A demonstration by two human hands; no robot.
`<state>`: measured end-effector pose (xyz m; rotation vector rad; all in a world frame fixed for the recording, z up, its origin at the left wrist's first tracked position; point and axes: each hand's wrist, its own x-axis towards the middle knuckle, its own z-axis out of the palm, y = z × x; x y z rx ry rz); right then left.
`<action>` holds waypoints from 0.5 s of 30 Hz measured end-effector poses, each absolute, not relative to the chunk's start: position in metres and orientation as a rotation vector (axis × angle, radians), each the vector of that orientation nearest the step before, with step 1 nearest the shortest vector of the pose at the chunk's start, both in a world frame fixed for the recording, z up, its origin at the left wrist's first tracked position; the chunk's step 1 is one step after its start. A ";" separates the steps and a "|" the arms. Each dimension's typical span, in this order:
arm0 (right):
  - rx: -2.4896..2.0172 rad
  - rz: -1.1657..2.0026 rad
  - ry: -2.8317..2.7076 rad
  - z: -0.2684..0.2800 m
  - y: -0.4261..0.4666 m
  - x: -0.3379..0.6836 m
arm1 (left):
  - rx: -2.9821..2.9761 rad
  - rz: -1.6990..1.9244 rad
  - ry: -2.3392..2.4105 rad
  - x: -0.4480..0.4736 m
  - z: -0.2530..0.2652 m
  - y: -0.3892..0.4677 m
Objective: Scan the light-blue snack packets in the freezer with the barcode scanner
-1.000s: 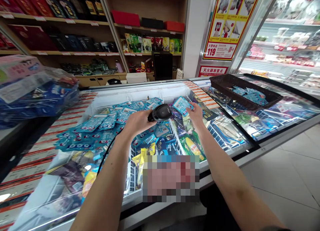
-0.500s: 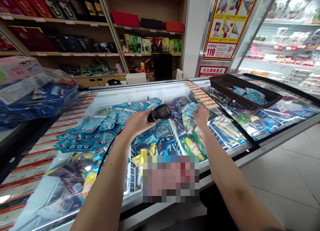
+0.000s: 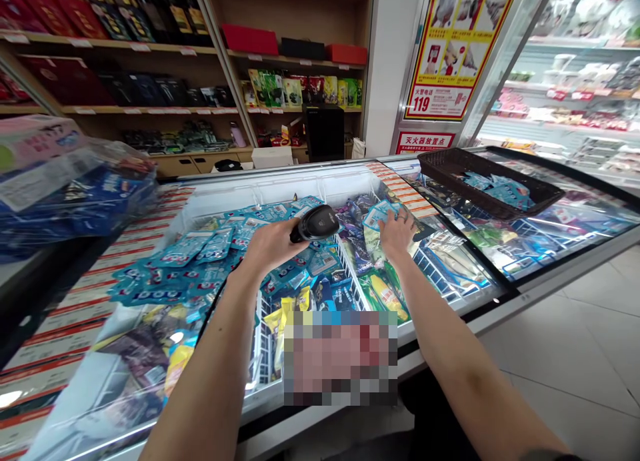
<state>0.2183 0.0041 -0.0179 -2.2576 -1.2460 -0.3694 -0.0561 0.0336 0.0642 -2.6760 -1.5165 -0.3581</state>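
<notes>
My left hand (image 3: 273, 248) is wrapped round the handle of a black barcode scanner (image 3: 316, 224), whose head points right above the freezer. A black cord trails down from it along my left forearm. Beneath and left of this hand lies a heap of blue-turquoise packets (image 3: 183, 246). My right hand (image 3: 398, 234) has its fingers spread over another blue packet (image 3: 376, 214), which lies on dark purple bags (image 3: 355, 231) in the right-hand wire basket. The fingertips touch or cover that packet's right edge. Green bags with a corn picture (image 3: 384, 291) lie just below it.
A dark brown basket (image 3: 455, 171) holding some blue packets stands on the freezer's right side. A plastic-wrapped bundle (image 3: 75, 181) rests at the left. A white wire divider (image 3: 353, 274) separates the compartments. Shelves stand behind, and a blurred patch covers the front edge.
My right fingers have gone from pinching the blue packet to spreading over it, with the packet lower on the bags. The scanner has shifted slightly left.
</notes>
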 end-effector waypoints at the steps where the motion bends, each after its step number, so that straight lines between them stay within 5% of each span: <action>1: -2.252 -0.388 -1.243 -0.018 0.004 0.217 | -2.671 -0.372 -1.520 -0.057 0.065 0.034; 15: -1.584 -0.126 -2.066 -0.009 -0.001 0.170 | -2.469 -0.466 -1.490 -0.088 0.058 0.033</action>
